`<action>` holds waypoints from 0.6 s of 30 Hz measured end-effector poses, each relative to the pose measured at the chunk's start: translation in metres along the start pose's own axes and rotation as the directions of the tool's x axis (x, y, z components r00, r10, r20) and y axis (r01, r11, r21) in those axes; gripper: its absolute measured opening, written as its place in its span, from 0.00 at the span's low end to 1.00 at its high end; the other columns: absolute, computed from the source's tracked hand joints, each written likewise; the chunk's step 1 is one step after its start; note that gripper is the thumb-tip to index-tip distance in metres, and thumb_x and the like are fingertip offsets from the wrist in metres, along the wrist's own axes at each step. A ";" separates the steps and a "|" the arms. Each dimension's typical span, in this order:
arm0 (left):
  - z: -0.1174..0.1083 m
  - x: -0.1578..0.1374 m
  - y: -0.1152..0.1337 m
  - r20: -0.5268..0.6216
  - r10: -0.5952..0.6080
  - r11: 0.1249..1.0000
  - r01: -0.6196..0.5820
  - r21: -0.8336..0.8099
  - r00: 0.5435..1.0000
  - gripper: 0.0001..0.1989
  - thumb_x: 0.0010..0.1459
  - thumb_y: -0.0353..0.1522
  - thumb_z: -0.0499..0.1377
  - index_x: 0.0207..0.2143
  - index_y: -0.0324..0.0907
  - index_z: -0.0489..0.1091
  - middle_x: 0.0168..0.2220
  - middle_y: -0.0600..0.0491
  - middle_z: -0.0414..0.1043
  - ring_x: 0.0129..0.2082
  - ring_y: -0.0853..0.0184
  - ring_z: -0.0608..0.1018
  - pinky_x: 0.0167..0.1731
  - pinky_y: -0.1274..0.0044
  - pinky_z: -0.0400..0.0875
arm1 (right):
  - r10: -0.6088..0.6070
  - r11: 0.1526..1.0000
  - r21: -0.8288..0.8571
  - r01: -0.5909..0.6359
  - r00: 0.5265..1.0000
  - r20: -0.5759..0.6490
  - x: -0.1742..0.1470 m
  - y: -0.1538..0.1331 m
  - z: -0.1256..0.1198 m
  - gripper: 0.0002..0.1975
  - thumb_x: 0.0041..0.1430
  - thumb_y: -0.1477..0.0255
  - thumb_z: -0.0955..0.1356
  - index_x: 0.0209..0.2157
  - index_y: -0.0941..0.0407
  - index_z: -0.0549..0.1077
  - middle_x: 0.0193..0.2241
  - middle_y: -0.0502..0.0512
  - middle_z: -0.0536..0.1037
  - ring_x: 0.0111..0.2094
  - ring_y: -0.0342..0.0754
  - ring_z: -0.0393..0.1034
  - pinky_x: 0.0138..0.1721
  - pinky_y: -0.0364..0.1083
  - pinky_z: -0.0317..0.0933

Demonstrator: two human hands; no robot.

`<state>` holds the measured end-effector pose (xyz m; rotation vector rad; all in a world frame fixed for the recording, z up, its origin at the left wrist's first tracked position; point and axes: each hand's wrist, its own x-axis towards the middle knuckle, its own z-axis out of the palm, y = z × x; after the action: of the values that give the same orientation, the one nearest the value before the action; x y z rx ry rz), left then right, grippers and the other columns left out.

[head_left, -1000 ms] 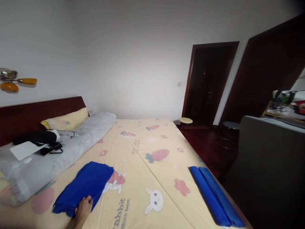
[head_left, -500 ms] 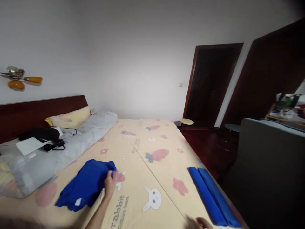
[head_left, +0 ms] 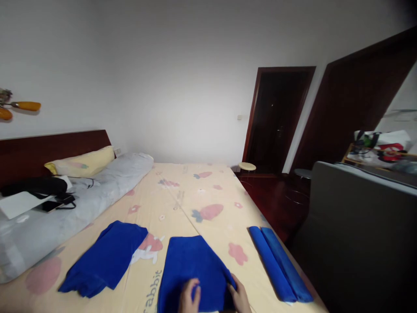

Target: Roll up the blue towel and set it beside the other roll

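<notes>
A blue cloth [head_left: 190, 265] lies spread on the bed sheet [head_left: 198, 191] right in front of me. My left hand [head_left: 189, 298] and my right hand [head_left: 239, 298] both rest on its near edge, fingers pinching the fabric. To the left lies a stack of folded blue cloths [head_left: 106, 258], untouched. At the right edge of the bed are two rolled blue cloths [head_left: 276, 263] side by side.
A long grey bolster [head_left: 65, 208] with a phone, paper and a black bag on it runs along the left by the headboard [head_left: 55, 150]. A grey sofa back [head_left: 361, 226] stands right of the bed. Dark floor, stools and a doorway [head_left: 276, 117] lie beyond.
My left hand left the folded stack; a blue cloth taken from it now lies spread in front of me with both hands on it. The view shifted slightly.
</notes>
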<state>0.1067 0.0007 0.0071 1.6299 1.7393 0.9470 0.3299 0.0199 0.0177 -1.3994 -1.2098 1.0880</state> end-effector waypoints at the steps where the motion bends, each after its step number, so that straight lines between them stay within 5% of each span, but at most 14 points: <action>1: -0.016 0.004 -0.012 -0.058 -0.038 0.998 0.040 0.047 0.998 0.19 0.55 0.41 0.47 0.42 0.52 0.73 0.49 0.42 0.74 0.53 0.53 0.73 0.57 0.63 0.65 | -0.035 0.998 -0.051 0.033 0.999 -0.038 -0.001 0.009 -0.011 0.26 0.43 0.55 0.63 0.41 0.55 0.73 0.43 0.60 0.78 0.51 0.60 0.69 0.53 0.56 0.62; 4: -0.053 0.009 -0.042 -0.227 -0.184 0.905 0.255 0.341 0.956 0.24 0.56 0.37 0.45 0.50 0.37 0.68 0.53 0.34 0.69 0.56 0.47 0.70 0.58 0.57 0.61 | -0.116 0.943 -0.327 0.056 0.979 -0.166 -0.005 0.037 -0.030 0.31 0.45 0.62 0.60 0.52 0.57 0.65 0.48 0.64 0.74 0.53 0.61 0.68 0.53 0.58 0.62; 8: -0.059 0.005 -0.059 -0.140 -0.269 0.825 0.303 0.477 0.953 0.16 0.57 0.36 0.51 0.44 0.38 0.70 0.48 0.39 0.74 0.51 0.55 0.74 0.51 0.69 0.67 | -0.287 0.767 -0.639 0.057 0.921 -0.262 -0.013 0.042 -0.017 0.30 0.49 0.69 0.60 0.56 0.55 0.62 0.54 0.67 0.68 0.54 0.63 0.66 0.49 0.61 0.63; 12: -0.050 0.003 -0.058 -0.138 -0.265 0.829 0.298 0.472 0.954 0.09 0.58 0.32 0.50 0.37 0.43 0.69 0.37 0.49 0.76 0.39 0.62 0.78 0.41 0.74 0.68 | -0.267 0.749 -0.603 0.275 0.958 0.106 -0.028 0.009 0.032 0.20 0.50 0.73 0.61 0.45 0.50 0.72 0.50 0.59 0.73 0.51 0.56 0.68 0.52 0.55 0.60; 14: -0.048 0.003 -0.059 -0.165 -0.203 0.837 0.259 0.483 0.965 0.07 0.57 0.30 0.50 0.33 0.45 0.67 0.36 0.51 0.74 0.40 0.63 0.77 0.43 0.74 0.66 | -0.129 0.808 -0.533 0.252 0.958 0.258 -0.034 -0.005 0.062 0.18 0.51 0.74 0.60 0.42 0.51 0.73 0.47 0.57 0.75 0.49 0.52 0.69 0.53 0.50 0.59; 18: -0.051 0.005 -0.066 -0.189 -0.197 0.876 0.259 0.407 0.962 0.04 0.55 0.30 0.52 0.27 0.46 0.64 0.32 0.52 0.73 0.38 0.63 0.76 0.43 0.74 0.66 | 0.062 0.845 -0.521 0.125 0.943 0.326 -0.037 -0.015 0.115 0.18 0.53 0.72 0.61 0.43 0.54 0.75 0.43 0.57 0.78 0.48 0.51 0.70 0.52 0.47 0.58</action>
<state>0.0258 -0.0005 -0.0157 1.5891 2.3096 0.6047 0.2105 -0.0041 0.0173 -1.6397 -1.8895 1.0296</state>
